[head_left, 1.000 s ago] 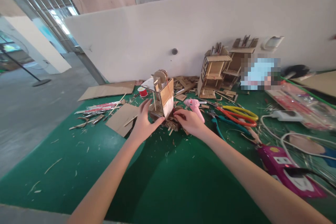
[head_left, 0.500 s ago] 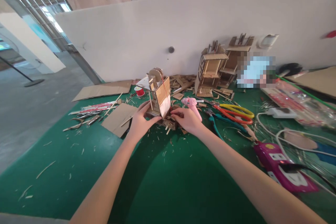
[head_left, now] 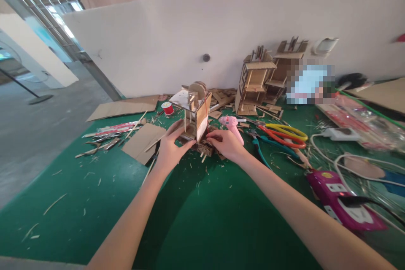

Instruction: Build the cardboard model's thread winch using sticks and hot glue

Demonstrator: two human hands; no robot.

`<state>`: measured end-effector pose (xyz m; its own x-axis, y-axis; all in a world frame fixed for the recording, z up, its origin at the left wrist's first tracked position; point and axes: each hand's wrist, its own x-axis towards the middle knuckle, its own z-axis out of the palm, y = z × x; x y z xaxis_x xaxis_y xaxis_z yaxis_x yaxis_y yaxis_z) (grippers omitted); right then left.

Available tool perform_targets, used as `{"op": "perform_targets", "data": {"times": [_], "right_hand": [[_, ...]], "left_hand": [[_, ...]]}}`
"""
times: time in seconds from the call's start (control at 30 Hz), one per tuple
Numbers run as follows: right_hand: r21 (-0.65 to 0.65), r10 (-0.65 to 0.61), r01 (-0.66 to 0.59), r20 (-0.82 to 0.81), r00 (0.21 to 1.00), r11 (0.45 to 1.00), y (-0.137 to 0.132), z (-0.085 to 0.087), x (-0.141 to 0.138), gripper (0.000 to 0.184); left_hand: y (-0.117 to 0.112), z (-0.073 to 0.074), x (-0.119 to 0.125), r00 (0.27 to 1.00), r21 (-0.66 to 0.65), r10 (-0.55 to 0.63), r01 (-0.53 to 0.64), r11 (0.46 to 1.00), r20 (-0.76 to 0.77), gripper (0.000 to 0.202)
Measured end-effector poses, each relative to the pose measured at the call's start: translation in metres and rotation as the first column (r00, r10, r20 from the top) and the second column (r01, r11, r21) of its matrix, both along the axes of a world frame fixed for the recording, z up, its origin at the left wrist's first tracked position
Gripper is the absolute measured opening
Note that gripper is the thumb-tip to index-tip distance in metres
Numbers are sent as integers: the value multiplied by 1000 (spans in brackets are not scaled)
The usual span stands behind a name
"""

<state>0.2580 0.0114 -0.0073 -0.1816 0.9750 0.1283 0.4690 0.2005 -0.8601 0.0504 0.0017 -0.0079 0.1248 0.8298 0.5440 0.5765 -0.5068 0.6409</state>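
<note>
A small cardboard model point(head_left: 201, 116) with a round wheel point(head_left: 198, 90) on top stands mid-table. My left hand point(head_left: 172, 145) grips its lower left side, thumb along the front edge and fingers behind it. At the model's right, my right hand point(head_left: 226, 143) has thumb and forefinger pinched at the lower end of a red thread point(head_left: 207, 123) that runs down the panel's edge. The pinched spot is small, and the other fingers are curled. A pink glue gun point(head_left: 232, 125) lies just beyond my right hand.
Cardboard shelves point(head_left: 255, 86) stand by the white wall. Right of my hand lie orange-handled pliers point(head_left: 281, 137) and a purple power strip point(head_left: 344, 202) with cables. On the left are a flat cardboard sheet point(head_left: 141, 141), a red thread spool point(head_left: 167, 108) and wood scraps.
The cardboard model has turned and shifted slightly to the right, showing more of its left side. My left hand turned with it; my right hand keeps its pinch in nearly the same place.
</note>
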Motion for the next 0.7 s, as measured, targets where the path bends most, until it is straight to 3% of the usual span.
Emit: {"op": "perform_targets", "data": {"times": [0.23, 0.4, 0.5, 0.6, 0.7], "right_hand": [[11, -8, 8, 4, 1000, 1000, 3, -3, -3, 20], [0, -1, 1, 129, 992, 1000, 3, 1, 2, 24], [25, 39, -46, 251, 967, 999, 4, 10, 7, 24], [140, -43, -6, 347, 937, 990, -1, 26, 9, 28], [302, -135, 85, 151, 979, 950, -12, 47, 6, 37]], "left_hand": [[1, -10, 1, 995, -34, 29, -26, 999, 96, 50], [-3, -9, 7, 993, 9, 75, -76, 997, 90, 45], [-10, -5, 14, 989, 95, 149, -151, 984, 23, 39], [-16, -1, 19, 981, 127, 190, -184, 975, -42, 47], [-19, 0, 17, 978, 100, 194, -186, 977, -80, 67]]}}
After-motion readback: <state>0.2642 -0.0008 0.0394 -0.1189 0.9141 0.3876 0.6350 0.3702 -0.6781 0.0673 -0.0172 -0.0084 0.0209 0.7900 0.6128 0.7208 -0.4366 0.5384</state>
